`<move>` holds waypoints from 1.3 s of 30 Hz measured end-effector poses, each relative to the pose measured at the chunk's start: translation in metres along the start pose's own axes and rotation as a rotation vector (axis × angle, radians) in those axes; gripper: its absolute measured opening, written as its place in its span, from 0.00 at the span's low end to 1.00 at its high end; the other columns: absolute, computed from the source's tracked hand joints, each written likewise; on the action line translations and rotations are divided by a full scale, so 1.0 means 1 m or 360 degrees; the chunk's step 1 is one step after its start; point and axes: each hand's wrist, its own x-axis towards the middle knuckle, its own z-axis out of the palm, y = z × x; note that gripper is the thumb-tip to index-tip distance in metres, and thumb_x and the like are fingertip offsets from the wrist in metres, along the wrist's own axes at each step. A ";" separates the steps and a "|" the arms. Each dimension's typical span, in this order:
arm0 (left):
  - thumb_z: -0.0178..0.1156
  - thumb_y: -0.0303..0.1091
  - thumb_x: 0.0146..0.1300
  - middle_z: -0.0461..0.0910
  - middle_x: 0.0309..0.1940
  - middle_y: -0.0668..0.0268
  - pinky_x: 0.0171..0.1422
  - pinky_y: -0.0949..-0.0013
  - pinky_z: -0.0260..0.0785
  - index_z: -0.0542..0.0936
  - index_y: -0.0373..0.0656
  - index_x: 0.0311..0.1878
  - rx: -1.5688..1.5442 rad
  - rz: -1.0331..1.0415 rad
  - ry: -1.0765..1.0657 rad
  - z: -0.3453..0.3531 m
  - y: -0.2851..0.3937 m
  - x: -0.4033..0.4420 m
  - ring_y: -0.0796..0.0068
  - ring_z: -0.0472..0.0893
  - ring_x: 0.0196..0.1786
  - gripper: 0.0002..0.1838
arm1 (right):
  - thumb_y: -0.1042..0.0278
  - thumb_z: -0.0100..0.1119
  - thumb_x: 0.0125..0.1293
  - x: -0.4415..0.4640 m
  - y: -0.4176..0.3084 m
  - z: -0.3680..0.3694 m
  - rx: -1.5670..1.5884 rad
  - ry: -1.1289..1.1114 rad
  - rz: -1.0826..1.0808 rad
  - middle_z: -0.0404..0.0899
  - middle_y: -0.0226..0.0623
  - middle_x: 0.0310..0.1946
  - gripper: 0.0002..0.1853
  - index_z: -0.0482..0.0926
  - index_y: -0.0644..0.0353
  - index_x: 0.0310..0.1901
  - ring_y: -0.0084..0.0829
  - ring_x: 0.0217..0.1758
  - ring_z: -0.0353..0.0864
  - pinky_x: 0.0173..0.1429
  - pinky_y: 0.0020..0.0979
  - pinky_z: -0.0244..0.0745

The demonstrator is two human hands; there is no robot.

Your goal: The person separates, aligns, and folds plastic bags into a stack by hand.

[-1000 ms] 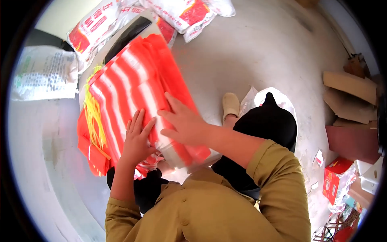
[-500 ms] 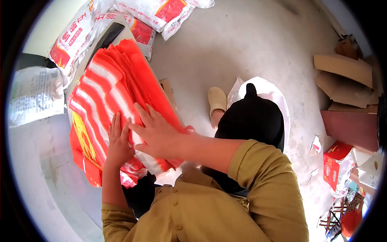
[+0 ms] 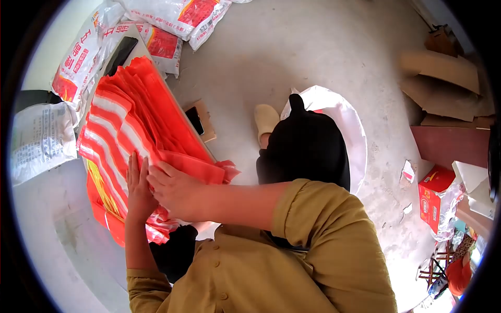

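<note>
A thick stack of thin red-and-white striped plastic sheets (image 3: pixel 112 122) lies in front of me, its red edges fanned out on the right side. My left hand (image 3: pixel 140 190) rests flat on the striped top, fingers straight, holding nothing. Beside it, my right hand (image 3: pixel 177 194) has its fingers drawn together and bent against the top sheet, their tips almost touching the left hand. A folded red band of the sheet (image 3: pixel 193 166) runs just beyond the right hand. Crumpled shiny red-and-white plastic (image 3: pixel 160 227) sticks out under my wrists. Yellow cord (image 3: pixel 102 185) lies at the stack's left edge.
Printed white sacks (image 3: pixel 162 18) are piled at the far left, and a pale bag (image 3: pixel 44 138) is below them. A dark phone (image 3: pixel 195 120) lies on cardboard right of the stack. Cardboard boxes (image 3: pixel 441 83) and a red carton (image 3: pixel 436 198) stand at the right.
My right hand has moved left toward the left hand, its spread fingers drawing together. A folded red band now shows beside it. The view has shifted, revealing the phone.
</note>
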 end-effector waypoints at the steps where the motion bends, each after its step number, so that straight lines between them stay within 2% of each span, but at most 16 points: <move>1: 0.73 0.28 0.61 0.51 0.88 0.50 0.90 0.45 0.48 0.64 0.46 0.83 -0.0001 -0.0010 0.0001 0.000 0.000 -0.001 0.48 0.50 0.90 0.47 | 0.41 0.58 0.75 -0.003 0.000 0.005 -0.0075 0.0033 -0.0013 0.64 0.49 0.81 0.31 0.82 0.57 0.67 0.53 0.88 0.49 0.89 0.59 0.39; 3: 0.74 0.25 0.58 0.51 0.88 0.50 0.89 0.45 0.49 0.64 0.47 0.83 -0.0053 -0.0007 0.0031 0.000 0.001 -0.001 0.47 0.50 0.89 0.49 | 0.39 0.57 0.75 -0.008 0.001 0.006 -0.0223 0.0098 -0.0041 0.68 0.46 0.79 0.31 0.84 0.56 0.66 0.51 0.87 0.55 0.89 0.58 0.40; 7: 0.73 0.22 0.55 0.52 0.87 0.50 0.88 0.47 0.53 0.65 0.47 0.83 -0.0166 -0.0040 0.0024 -0.009 0.009 -0.002 0.47 0.52 0.89 0.50 | 0.39 0.58 0.74 -0.005 0.002 -0.010 -0.0108 -0.0017 -0.0033 0.73 0.45 0.75 0.31 0.86 0.56 0.64 0.48 0.83 0.61 0.88 0.59 0.43; 10: 0.73 0.22 0.53 0.53 0.87 0.51 0.88 0.48 0.55 0.66 0.47 0.83 -0.0151 -0.0164 -0.0171 -0.033 0.022 0.003 0.48 0.53 0.89 0.51 | 0.39 0.60 0.73 -0.010 0.016 -0.022 -0.0027 0.0043 0.0040 0.75 0.46 0.71 0.30 0.86 0.58 0.61 0.47 0.81 0.64 0.88 0.60 0.45; 12: 0.76 0.23 0.48 0.54 0.87 0.53 0.89 0.48 0.54 0.67 0.51 0.82 -0.0123 -0.0162 -0.0280 -0.052 0.025 0.002 0.49 0.53 0.89 0.54 | 0.40 0.62 0.73 -0.019 0.029 -0.032 0.0001 0.0208 0.0102 0.76 0.46 0.69 0.29 0.87 0.59 0.59 0.47 0.79 0.66 0.87 0.61 0.46; 14: 0.77 0.24 0.45 0.54 0.87 0.55 0.89 0.48 0.53 0.68 0.53 0.82 0.0014 -0.0196 -0.0439 -0.081 0.038 0.001 0.49 0.53 0.89 0.56 | 0.41 0.64 0.72 -0.018 0.039 -0.042 0.0106 0.0215 0.0164 0.76 0.47 0.69 0.28 0.87 0.59 0.57 0.48 0.78 0.66 0.86 0.61 0.47; 19: 0.79 0.22 0.47 0.56 0.87 0.61 0.90 0.47 0.51 0.68 0.54 0.82 -0.0037 -0.0225 -0.0219 -0.109 0.046 -0.019 0.50 0.51 0.89 0.55 | 0.44 0.69 0.68 -0.012 0.046 -0.043 0.0188 0.0444 0.0173 0.76 0.47 0.69 0.27 0.87 0.60 0.56 0.49 0.78 0.66 0.85 0.62 0.51; 23: 0.76 0.20 0.47 0.61 0.85 0.59 0.89 0.46 0.52 0.69 0.47 0.80 -0.0126 -0.0057 0.0123 -0.142 0.061 -0.035 0.49 0.53 0.89 0.52 | 0.44 0.71 0.66 -0.003 0.044 -0.037 0.0186 0.0451 0.0127 0.78 0.48 0.67 0.27 0.88 0.60 0.55 0.49 0.78 0.67 0.85 0.62 0.52; 24: 0.76 0.30 0.57 0.61 0.85 0.57 0.89 0.43 0.50 0.69 0.48 0.81 -0.0125 -0.0009 0.0225 -0.150 0.058 -0.043 0.46 0.54 0.88 0.46 | 0.44 0.71 0.65 -0.001 0.042 -0.035 0.0159 0.0446 0.0126 0.78 0.48 0.67 0.28 0.88 0.60 0.55 0.49 0.78 0.67 0.85 0.62 0.52; 26: 0.70 0.46 0.69 0.60 0.85 0.52 0.87 0.37 0.49 0.67 0.48 0.82 -0.0038 0.0180 0.0559 -0.158 0.048 -0.053 0.40 0.54 0.88 0.41 | 0.46 0.70 0.66 0.002 0.040 -0.035 0.0152 0.0398 0.0109 0.79 0.49 0.67 0.26 0.89 0.60 0.54 0.48 0.78 0.68 0.85 0.63 0.51; 28: 0.62 0.59 0.74 0.59 0.85 0.48 0.86 0.33 0.48 0.64 0.48 0.84 0.0065 0.0309 0.0814 -0.170 0.045 -0.058 0.34 0.54 0.87 0.42 | 0.47 0.70 0.66 0.004 0.039 -0.033 0.0141 0.0387 0.0088 0.78 0.49 0.68 0.25 0.89 0.59 0.53 0.48 0.78 0.68 0.85 0.64 0.50; 29: 0.64 0.60 0.73 0.60 0.84 0.47 0.85 0.31 0.49 0.62 0.49 0.85 0.0088 0.0272 0.0886 -0.177 0.049 -0.063 0.32 0.55 0.86 0.45 | 0.47 0.70 0.66 0.005 0.040 -0.032 0.0120 0.0378 0.0089 0.78 0.49 0.68 0.24 0.89 0.59 0.53 0.48 0.78 0.68 0.86 0.64 0.49; 32: 0.65 0.63 0.72 0.59 0.84 0.47 0.87 0.35 0.47 0.62 0.46 0.84 0.0107 0.0308 0.1076 -0.198 0.066 -0.082 0.37 0.54 0.87 0.47 | 0.47 0.69 0.66 0.005 0.035 -0.043 0.0046 0.0409 0.0089 0.78 0.48 0.68 0.23 0.89 0.58 0.53 0.48 0.79 0.66 0.87 0.64 0.46; 35: 0.62 0.64 0.73 0.63 0.77 0.49 0.81 0.35 0.51 0.64 0.46 0.80 0.0121 0.0336 0.1243 -0.209 0.080 -0.096 0.39 0.58 0.81 0.44 | 0.48 0.69 0.66 0.003 0.029 -0.066 -0.0044 0.0516 0.0120 0.76 0.47 0.70 0.24 0.88 0.57 0.55 0.47 0.81 0.65 0.87 0.65 0.44; 39: 0.59 0.66 0.74 0.68 0.67 0.51 0.74 0.36 0.57 0.67 0.46 0.75 0.0282 0.0218 0.1475 -0.220 0.098 -0.108 0.42 0.65 0.72 0.40 | 0.49 0.70 0.66 -0.043 0.010 -0.105 -0.0217 0.0646 0.0374 0.75 0.45 0.72 0.24 0.87 0.56 0.57 0.46 0.82 0.64 0.87 0.64 0.45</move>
